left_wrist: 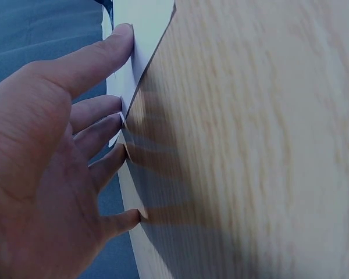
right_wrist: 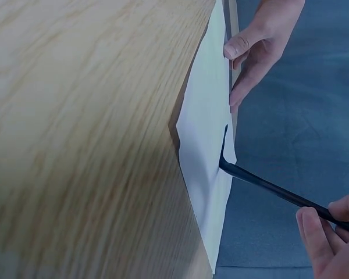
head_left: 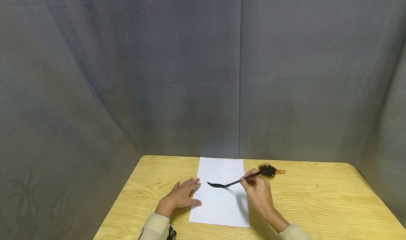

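The right hand (head_left: pixel 258 191) pinches the brush (head_left: pixel 234 183), likely light and best held by its stiff handle, tip against the paper (head_left: pixel 219 210), whose edge the left hand (head_left: pixel 180 197) touches, fingers apart.

Smooth paper (head_left: pixel 219 210), wood-grained table (head_left: pixel 320 201), cloth curtain (head_left: pixel 190 74)

A black brush (head_left: pixel 234 183) and black stroke (head_left: pixel 217 185) contrast with white paper (head_left: pixel 217 208) and a yellow, wood-grained table (head_left: pixel 320 201). The curtain (head_left: pixel 190 74) is grey, the sleeves (head_left: pixel 156 228) cream, the dish (head_left: pixel 280 171) amber.
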Demonstrator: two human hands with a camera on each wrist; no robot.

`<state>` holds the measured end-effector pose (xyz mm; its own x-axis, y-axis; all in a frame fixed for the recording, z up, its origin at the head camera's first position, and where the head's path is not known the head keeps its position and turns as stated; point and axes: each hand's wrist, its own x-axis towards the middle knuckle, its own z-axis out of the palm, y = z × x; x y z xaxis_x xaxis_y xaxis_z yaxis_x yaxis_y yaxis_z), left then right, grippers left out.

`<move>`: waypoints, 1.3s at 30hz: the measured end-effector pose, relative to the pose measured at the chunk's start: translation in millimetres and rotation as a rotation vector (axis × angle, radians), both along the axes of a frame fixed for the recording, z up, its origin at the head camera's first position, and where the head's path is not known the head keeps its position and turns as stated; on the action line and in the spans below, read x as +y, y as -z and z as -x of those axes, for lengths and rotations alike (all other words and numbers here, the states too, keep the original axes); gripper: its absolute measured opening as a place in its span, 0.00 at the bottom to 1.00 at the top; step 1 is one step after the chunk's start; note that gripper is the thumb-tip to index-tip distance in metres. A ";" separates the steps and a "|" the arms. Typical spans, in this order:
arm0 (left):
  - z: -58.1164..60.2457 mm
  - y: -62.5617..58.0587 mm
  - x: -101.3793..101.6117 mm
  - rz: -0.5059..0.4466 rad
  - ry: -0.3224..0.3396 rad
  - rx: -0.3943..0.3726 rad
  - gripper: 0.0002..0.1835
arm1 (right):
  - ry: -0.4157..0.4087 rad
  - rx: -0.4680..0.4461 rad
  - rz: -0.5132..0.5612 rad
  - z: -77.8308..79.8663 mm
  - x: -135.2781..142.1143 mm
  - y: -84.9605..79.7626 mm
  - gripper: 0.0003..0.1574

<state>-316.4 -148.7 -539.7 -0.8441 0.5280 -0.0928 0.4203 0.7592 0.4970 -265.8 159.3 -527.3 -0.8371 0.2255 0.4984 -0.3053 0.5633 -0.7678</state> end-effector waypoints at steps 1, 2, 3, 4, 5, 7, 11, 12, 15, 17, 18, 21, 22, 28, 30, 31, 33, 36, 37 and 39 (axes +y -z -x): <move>0.4 0.7 -0.1 0.000 0.000 0.003 0.42 | 0.001 -0.002 0.002 -0.4 0.3 -0.3 0.07; 0.6 1.0 -0.2 0.001 0.001 0.005 0.42 | 0.001 0.000 0.005 -0.8 0.6 -0.5 0.07; 0.5 1.2 -0.3 0.001 0.001 0.005 0.42 | 0.003 0.001 0.006 -0.9 0.9 -0.5 0.07; 0.5 1.4 -0.4 0.001 0.001 0.004 0.42 | 0.005 0.001 0.007 -1.2 1.3 -0.7 0.08; 0.3 1.5 -0.7 0.001 0.000 0.002 0.42 | 0.006 0.005 0.006 -1.5 1.7 -0.8 0.08; 0.3 1.6 -0.8 0.001 0.000 0.000 0.42 | 0.006 0.010 0.003 -1.7 2.7 -0.6 0.09; 0.7 1.9 -0.5 0.001 -0.002 -0.001 0.42 | 0.008 0.018 -0.006 -2.4 5.3 -0.3 0.09; 0.9 2.1 -0.3 0.001 -0.003 0.001 0.42 | 0.009 0.019 -0.009 -2.6 5.8 -0.5 0.09; 1.0 2.3 0.1 0.007 -0.004 0.006 0.42 | 0.012 0.028 -0.018 -3.1 7.6 -1.1 0.09; 0.6 2.1 0.1 0.009 -0.004 0.007 0.42 | 0.013 0.033 -0.021 -3.5 8.5 -1.7 0.10; 0.6 2.2 0.1 0.008 -0.003 0.008 0.42 | 0.015 0.034 -0.020 -3.7 8.9 -1.8 0.10; 0.3 1.8 -0.4 0.007 0.001 0.006 0.42 | 0.021 0.040 -0.015 -4.3 10.0 -2.2 0.11; 0.4 1.8 -0.5 0.005 0.001 0.005 0.42 | 0.023 0.042 -0.013 -4.5 10.3 -2.2 0.11; 0.5 1.9 -0.4 0.006 0.003 0.008 0.42 | 0.036 0.030 -0.015 -6.2 12.5 -3.0 0.11; 0.7 2.6 -0.4 0.011 0.000 0.007 0.42 | 0.041 0.019 -0.020 -6.5 13.6 -2.9 0.11; 0.6 2.7 -0.4 0.013 -0.001 0.005 0.42 | 0.041 0.014 -0.021 -6.6 14.1 -2.8 0.11; 0.9 2.7 -0.3 0.012 -0.002 0.007 0.42 | 0.041 0.006 -0.026 -6.7 15.2 -2.8 0.11; 1.3 2.7 -0.3 0.012 -0.003 0.008 0.42 | 0.039 0.013 -0.036 -6.4 16.6 -2.7 0.12; 1.4 2.5 -0.4 0.011 -0.003 0.008 0.42 | 0.035 0.019 -0.035 -6.5 17.0 -2.8 0.12; 1.7 2.1 -0.5 0.010 -0.003 0.009 0.42 | 0.026 0.030 -0.035 -6.6 17.7 -2.9 0.12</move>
<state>-318.1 -149.3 -541.8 -0.8465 0.5247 -0.0903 0.4227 0.7655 0.4851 -259.2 177.0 -524.4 -0.8155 0.2294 0.5314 -0.3130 0.5975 -0.7383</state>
